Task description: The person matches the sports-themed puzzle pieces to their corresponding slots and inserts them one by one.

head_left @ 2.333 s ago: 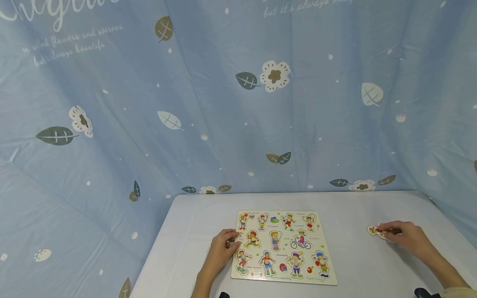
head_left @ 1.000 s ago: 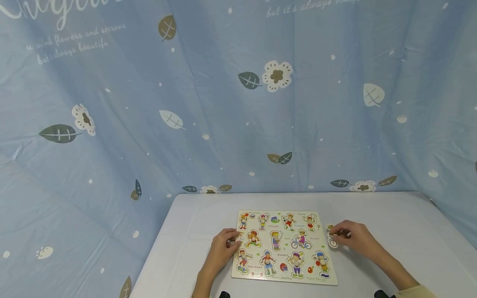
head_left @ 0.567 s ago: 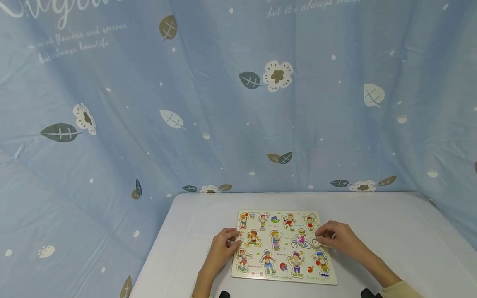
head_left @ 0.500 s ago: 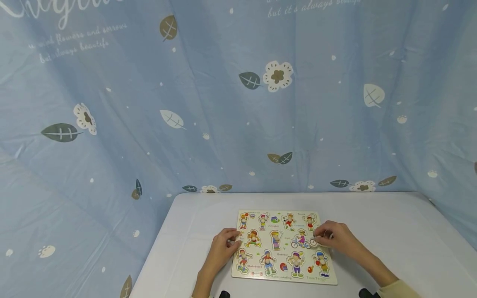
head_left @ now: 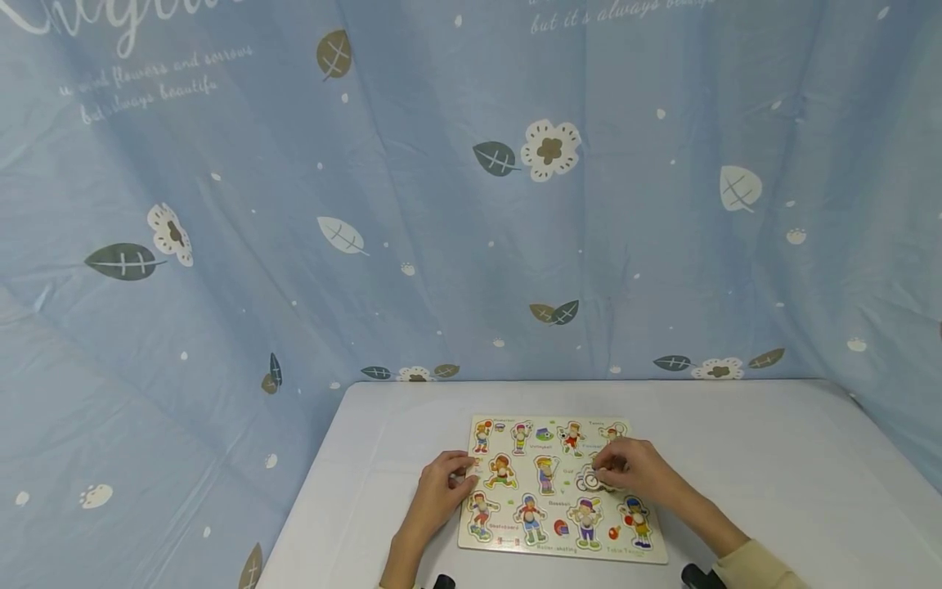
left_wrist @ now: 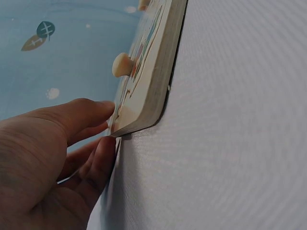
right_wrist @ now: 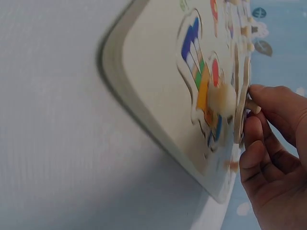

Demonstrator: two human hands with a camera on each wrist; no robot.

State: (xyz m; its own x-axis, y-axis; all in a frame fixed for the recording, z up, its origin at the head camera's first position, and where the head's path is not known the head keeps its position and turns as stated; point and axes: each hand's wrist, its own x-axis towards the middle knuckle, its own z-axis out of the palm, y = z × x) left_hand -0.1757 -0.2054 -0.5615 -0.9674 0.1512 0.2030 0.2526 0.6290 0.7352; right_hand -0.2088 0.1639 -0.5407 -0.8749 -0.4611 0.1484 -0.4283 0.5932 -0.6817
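A wooden knob puzzle board (head_left: 515, 514) with several sports figures lies on the white table. My left hand (head_left: 439, 489) holds the board's left edge, and the left wrist view shows thumb and fingers at its corner. My right hand (head_left: 642, 470) pinches a bicycle puzzle piece (head_left: 590, 480) by its small knob. In the right wrist view the piece (right_wrist: 241, 122) is seen edge-on, tilted close over the board. It covers the printed bicycle rider at the right of the middle row. Whether it touches the board cannot be told.
The white table (head_left: 773, 442) extends on both sides of the board. Wooden knobs (right_wrist: 223, 99) stick up from other pieces in the board. A blue patterned curtain (head_left: 441, 204) hangs behind the table and along the left.
My right hand has brought the bicycle piece leftward from the right part of the table, over the board's edge to the bicycle picture. The left hand has stayed at the board's edge.
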